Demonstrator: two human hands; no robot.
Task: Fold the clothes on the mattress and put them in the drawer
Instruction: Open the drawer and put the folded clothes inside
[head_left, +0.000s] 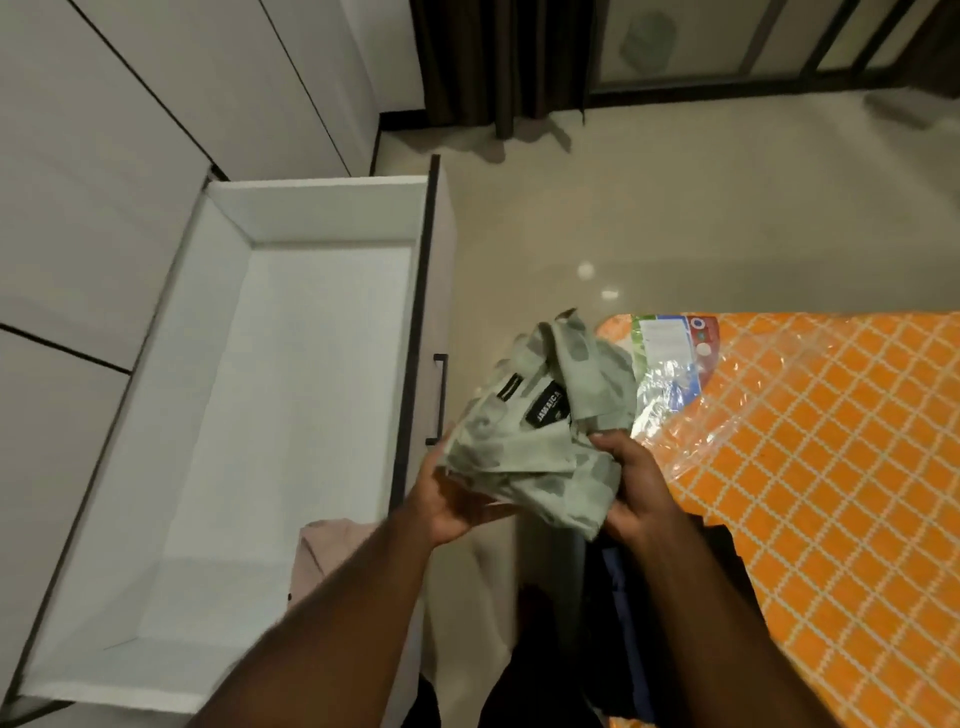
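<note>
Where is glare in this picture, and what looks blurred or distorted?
Head view: glare spots on the glossy beige floor and the clear plastic wrap over the orange lattice-patterned mattress; pale green printed shirt slightly soft, forearms blurrier; white open drawer: lines splay, wide-angle.

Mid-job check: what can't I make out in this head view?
- Label on the shirt: text blurred.
- Underside of the shirt: hidden by the left hand and right hand.
- The pink garment at the drawer: partly behind the left forearm.
- The dark clothes: mostly behind the right arm, so their kind is unclear.
- The mattress: cut off by the right and bottom edges.
</note>
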